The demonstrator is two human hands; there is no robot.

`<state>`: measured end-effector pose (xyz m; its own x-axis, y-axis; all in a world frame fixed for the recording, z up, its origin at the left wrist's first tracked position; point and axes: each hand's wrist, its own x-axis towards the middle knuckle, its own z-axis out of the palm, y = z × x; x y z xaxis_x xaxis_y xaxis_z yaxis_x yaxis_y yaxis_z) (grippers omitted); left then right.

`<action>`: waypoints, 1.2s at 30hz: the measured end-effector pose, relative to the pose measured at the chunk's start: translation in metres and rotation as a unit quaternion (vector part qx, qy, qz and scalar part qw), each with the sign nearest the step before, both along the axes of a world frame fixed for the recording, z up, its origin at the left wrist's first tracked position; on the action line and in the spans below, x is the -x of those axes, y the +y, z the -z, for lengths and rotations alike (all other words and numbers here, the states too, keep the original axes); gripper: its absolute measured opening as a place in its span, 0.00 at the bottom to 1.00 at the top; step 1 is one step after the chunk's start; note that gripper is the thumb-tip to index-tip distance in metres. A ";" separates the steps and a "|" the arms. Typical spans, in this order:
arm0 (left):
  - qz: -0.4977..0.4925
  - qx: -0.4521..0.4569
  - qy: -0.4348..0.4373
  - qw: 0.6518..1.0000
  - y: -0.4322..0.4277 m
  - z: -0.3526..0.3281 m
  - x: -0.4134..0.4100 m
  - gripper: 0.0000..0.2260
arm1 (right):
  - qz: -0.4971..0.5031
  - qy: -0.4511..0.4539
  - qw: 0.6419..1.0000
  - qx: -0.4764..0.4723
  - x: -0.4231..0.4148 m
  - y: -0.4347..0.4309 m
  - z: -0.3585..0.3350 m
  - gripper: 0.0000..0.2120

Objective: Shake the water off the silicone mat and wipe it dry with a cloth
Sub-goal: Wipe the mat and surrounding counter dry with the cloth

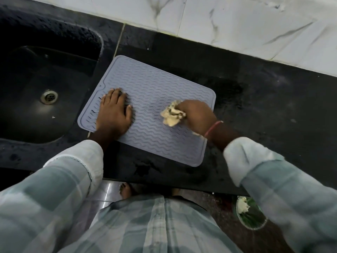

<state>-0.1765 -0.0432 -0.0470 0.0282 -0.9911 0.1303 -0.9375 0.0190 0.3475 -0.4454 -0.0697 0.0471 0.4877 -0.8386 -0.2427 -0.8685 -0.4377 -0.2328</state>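
Note:
A grey silicone mat (155,84) with wavy ridges lies flat on the black stone counter (264,99), just right of the sink. My left hand (114,114) rests palm down on the mat's left part, fingers together and holding nothing. My right hand (197,115) is closed around a crumpled cream cloth (172,115), which presses on the mat right of its middle. A pink band circles my right wrist.
A dark sink (32,83) with a metal drain (49,96) lies to the left. White marble wall tiles (237,24) run behind the counter. Wet patches show on the counter near its front edge. A green bowl (249,214) sits on the floor below right.

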 end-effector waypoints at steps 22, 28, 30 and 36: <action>-0.010 0.003 -0.018 1.000 0.001 0.002 0.001 0.24 | -0.110 -0.020 0.990 -0.084 0.037 0.033 0.042 0.17; -0.007 0.025 -0.018 1.000 -0.001 0.004 0.002 0.23 | -0.093 0.113 0.982 -0.121 0.085 0.027 0.013 0.09; -0.005 0.031 -0.018 0.999 -0.001 0.003 0.001 0.23 | -0.078 0.084 0.985 -0.129 0.069 0.016 -0.004 0.07; 0.001 0.013 -0.008 1.000 -0.001 0.006 -0.002 0.24 | -0.066 -0.077 0.995 0.004 -0.041 0.002 0.014 0.15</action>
<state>-0.1746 -0.0442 -0.0531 0.0243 -0.9873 0.1568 -0.9429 0.0294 0.3317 -0.4047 -0.0673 0.0336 0.6246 -0.7665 -0.1497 -0.7576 -0.5481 -0.3543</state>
